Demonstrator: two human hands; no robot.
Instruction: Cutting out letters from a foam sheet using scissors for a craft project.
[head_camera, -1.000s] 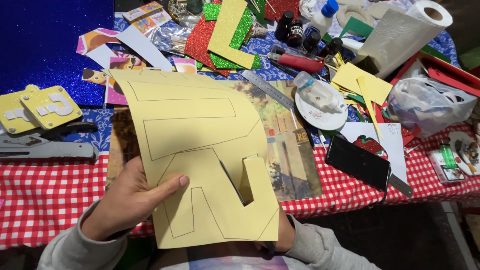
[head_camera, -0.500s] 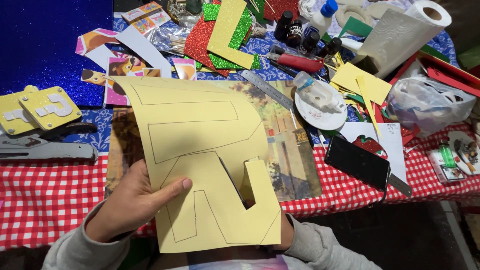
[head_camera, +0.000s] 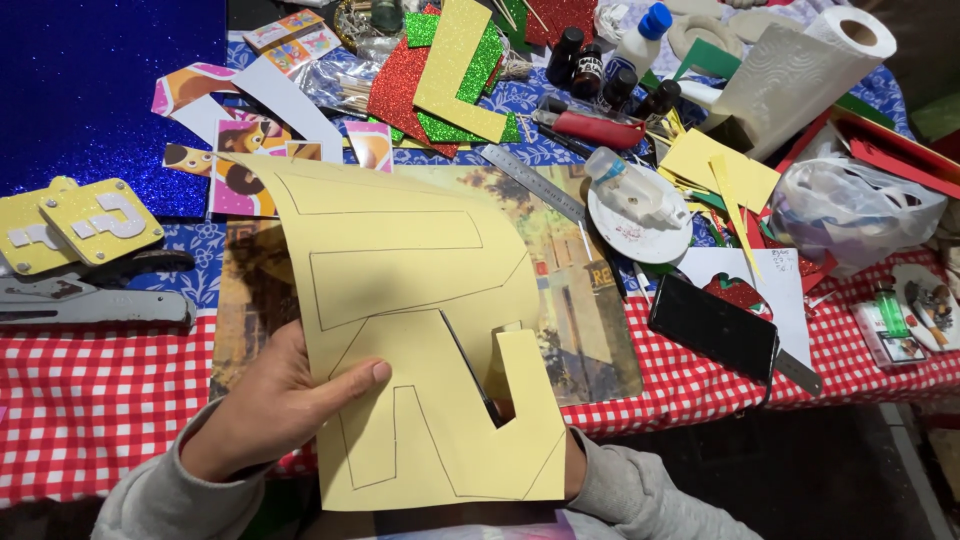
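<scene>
**Room to move: tight up top, open near edge**

Bare checked cloth (head_camera: 90, 400) at front left gives free passage. Stapler (head_camera: 95, 300) and yellow blocks (head_camera: 85, 220) sit just behind it. Centre blocked by the held yellow sheet (head_camera: 420, 330). Right: phone (head_camera: 715, 325), plate (head_camera: 640, 225), ruler (head_camera: 530, 180) close together. Back edge packed w/ bottles (head_camera: 600, 70), foam scraps (head_camera: 440, 85), paper towel roll (head_camera: 800, 65).

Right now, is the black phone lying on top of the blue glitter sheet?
No, the black phone lies on the red checked tablecloth at the right, far from the blue glitter sheet at the upper left.
</scene>
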